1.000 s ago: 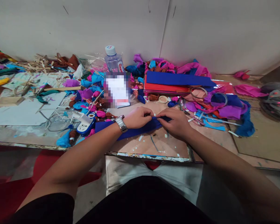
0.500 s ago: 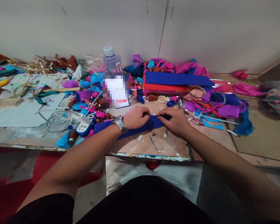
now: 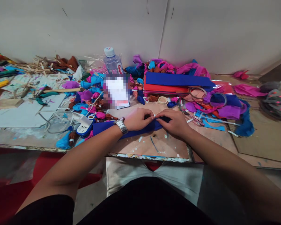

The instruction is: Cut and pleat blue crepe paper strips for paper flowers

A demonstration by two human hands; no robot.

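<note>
A long strip of dark blue crepe paper (image 3: 138, 132) lies across the worktable under my hands. My left hand (image 3: 138, 119), with a metal watch at the wrist, has its fingers curled and pinches the strip's upper edge. Close beside it, my right hand (image 3: 174, 122) pinches the same edge between thumb and forefinger. The two sets of fingertips nearly meet, and a tiny white bit shows between them. The paper inside the fingers is mostly hidden. The strip's left end reaches the blue and white power strip (image 3: 84, 127).
Behind my hands lie a phone (image 3: 118, 90) with a blurred screen, a clear bottle (image 3: 113, 64) and stacked blue and red paper (image 3: 178, 79). Tape rings (image 3: 218, 99) and purple scraps sit to the right. Bundled coloured paper pieces (image 3: 84, 95) and a white cable (image 3: 51, 120) are on the left.
Both hands have shifted slightly along the strip's edge. My fingertips have come closer together, and less of the paper shows between them.
</note>
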